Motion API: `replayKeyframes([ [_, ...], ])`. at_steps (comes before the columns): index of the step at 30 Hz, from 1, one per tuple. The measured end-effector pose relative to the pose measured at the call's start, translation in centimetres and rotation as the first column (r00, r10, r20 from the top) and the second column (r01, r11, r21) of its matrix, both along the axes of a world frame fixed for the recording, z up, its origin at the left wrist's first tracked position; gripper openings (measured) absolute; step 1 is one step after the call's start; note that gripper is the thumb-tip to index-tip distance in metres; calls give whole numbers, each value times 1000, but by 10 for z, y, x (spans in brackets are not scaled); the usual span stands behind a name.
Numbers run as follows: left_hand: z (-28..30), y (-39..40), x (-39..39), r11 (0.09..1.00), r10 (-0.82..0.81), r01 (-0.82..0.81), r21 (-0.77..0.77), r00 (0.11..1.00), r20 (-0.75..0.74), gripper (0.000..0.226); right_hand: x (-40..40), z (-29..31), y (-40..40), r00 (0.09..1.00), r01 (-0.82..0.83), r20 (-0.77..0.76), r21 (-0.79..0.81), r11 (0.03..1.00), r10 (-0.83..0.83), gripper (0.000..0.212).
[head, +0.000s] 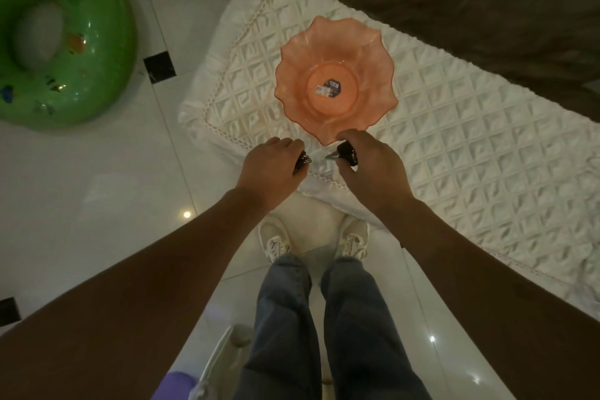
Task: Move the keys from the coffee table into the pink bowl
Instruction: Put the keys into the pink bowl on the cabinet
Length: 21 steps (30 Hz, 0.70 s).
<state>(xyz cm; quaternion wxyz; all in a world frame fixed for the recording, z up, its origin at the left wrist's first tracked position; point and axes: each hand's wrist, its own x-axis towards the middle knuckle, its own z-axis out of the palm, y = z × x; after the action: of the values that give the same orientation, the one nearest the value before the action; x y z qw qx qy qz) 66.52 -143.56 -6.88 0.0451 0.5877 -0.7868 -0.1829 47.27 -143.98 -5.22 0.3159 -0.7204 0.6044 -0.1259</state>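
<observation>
A pink bowl [336, 52] with a wavy rim stands on the white quilted cloth of the coffee table [454, 146]; a small sticker lies in its bottom and nothing else is in it. Just in front of its near rim, my left hand [269, 169] is closed around a dark bunch of keys [302, 162]. My right hand [367, 162] grips another dark key set [346, 153] with a metal tip pointing left. Both hands hover over the table's near corner, a small gap between them.
A green inflatable swim ring [61, 39] lies on the glossy white tile floor at the left. My legs in jeans and white shoes [352, 242] stand by the table's corner. A brown sofa surface [487, 10] runs behind the table.
</observation>
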Motion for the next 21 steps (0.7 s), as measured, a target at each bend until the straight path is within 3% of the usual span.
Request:
replayKeyframes([
  [12,3,-82,-7,995,-39,40,-89,999,21,20,7,-7,-83,999,44,8,-113,993,-43,33],
  [21,-21,-125,-22,995,-63,65,-73,997,34,26,6,-33,-121,994,14,-105,7,1000,-14,20],
])
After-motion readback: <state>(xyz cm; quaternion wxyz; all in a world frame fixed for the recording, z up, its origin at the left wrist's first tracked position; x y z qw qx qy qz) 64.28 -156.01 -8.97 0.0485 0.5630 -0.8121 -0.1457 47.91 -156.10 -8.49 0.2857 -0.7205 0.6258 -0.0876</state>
